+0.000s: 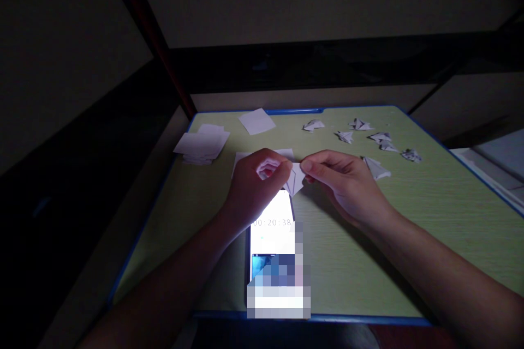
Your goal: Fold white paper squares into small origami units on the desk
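My left hand and my right hand meet above the middle of a green table. Between them they pinch a small, partly folded piece of white paper. The left hand's fingers curl round its left side, and the right hand's thumb and fingers grip its right corner. Just below the paper a lit phone lies flat on the table and shows a timer.
A stack of white paper squares lies at the far left, with a single sheet beside it. Several folded paper pieces are scattered at the far right. The table has a blue rim. The room is dark.
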`<move>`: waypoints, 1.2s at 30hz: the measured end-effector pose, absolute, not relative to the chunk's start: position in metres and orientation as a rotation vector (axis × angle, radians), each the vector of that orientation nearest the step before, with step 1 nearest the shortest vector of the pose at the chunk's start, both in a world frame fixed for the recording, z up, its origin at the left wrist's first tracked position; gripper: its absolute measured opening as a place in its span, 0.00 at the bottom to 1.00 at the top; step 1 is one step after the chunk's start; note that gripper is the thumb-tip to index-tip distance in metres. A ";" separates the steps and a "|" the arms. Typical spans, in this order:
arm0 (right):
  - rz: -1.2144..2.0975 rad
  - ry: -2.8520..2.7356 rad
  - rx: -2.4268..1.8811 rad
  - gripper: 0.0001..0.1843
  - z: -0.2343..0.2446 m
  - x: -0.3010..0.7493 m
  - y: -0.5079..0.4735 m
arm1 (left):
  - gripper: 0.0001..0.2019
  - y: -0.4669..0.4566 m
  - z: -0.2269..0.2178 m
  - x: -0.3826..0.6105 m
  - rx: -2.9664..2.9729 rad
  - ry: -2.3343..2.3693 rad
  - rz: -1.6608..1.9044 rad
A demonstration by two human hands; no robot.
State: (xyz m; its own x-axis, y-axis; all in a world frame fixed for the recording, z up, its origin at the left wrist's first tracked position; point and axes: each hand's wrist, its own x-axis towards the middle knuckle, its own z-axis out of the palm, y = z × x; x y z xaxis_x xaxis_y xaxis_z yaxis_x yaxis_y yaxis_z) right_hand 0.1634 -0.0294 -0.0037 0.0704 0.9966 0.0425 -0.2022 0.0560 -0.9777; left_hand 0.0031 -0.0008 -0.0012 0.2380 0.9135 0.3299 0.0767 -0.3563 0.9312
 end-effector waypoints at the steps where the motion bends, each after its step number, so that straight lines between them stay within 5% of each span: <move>1: 1.210 -1.040 -1.054 0.05 -0.004 0.164 -0.030 | 0.02 -0.001 -0.001 0.003 1.662 0.923 1.227; 20: 1.304 -1.007 -1.007 0.06 0.000 0.165 -0.030 | 0.04 0.003 -0.006 0.004 1.601 0.882 1.233; 28: 1.187 -1.033 -0.981 0.04 -0.004 0.167 -0.026 | 0.16 0.001 -0.009 0.009 1.547 0.868 1.133; 36: 0.587 -1.545 -1.129 0.12 0.002 0.171 -0.032 | 0.09 -0.002 -0.005 0.009 1.579 0.805 1.074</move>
State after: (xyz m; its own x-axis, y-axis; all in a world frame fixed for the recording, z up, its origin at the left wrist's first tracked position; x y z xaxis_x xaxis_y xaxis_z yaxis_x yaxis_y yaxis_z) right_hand 0.1712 -0.0317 0.0019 0.0332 0.8836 0.4670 0.3509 0.4272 -0.8333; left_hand 0.0089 -0.0017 -0.0050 0.3790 0.8927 0.2439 -0.0164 -0.2570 0.9663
